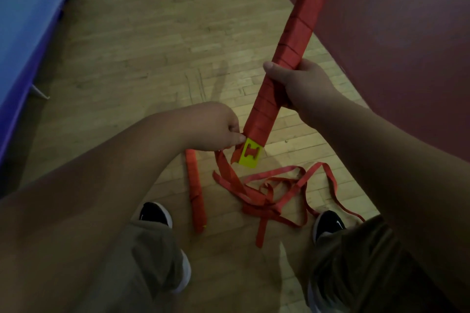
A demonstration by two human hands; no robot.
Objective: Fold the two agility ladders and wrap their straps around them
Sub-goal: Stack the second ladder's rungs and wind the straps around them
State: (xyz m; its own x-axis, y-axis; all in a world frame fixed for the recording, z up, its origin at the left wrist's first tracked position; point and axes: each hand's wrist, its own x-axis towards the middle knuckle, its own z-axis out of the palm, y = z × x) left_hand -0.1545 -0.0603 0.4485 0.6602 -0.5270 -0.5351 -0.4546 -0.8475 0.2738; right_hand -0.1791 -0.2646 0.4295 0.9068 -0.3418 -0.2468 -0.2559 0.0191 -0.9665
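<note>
The right hand [302,84] gripped the folded ladder [297,20]. The left hand [218,129] pinched the loose strap [255,199] at its near end.

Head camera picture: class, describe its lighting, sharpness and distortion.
Head view: dim overall, the forearms in the foreground dark; brightest on the wooden floor near the yellow plastic piece; the folded ladder in the right hand looks soft-edged; wide-angle bending bows the floorboards.

Dim, underexposed overall; brightest patch mid-floor [157,40], forearms in shadow, soft blur throughout, wide-angle bending at edges.
</note>
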